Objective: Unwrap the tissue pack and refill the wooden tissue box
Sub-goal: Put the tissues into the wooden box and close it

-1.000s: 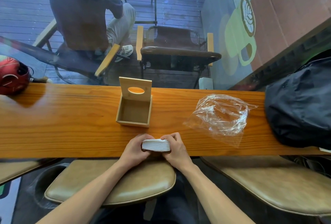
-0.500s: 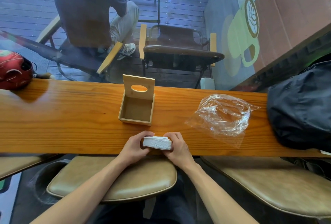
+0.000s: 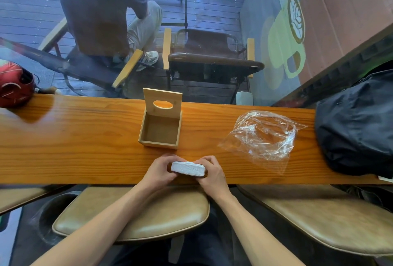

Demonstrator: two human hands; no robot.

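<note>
A white stack of tissues (image 3: 188,168) rests near the front edge of the wooden counter (image 3: 74,138), bare of any wrap. My left hand (image 3: 158,170) grips its left end and my right hand (image 3: 211,172) grips its right end. Just behind the stack stands the wooden tissue box (image 3: 159,129), empty, its lid with an oval hole (image 3: 163,104) tipped upright at the back. The clear plastic wrapper (image 3: 263,136) lies crumpled and empty to the right of the box.
A black bag (image 3: 357,123) fills the counter's right end. A red helmet (image 3: 14,85) sits at the far left. Padded stools (image 3: 136,212) stand below the counter. Beyond the glass are chairs and a seated person (image 3: 102,10).
Both hands and the tissue stack have shifted slightly forward on the counter, toward the box. The view has tilted a little; the box and wrapper have not moved.
</note>
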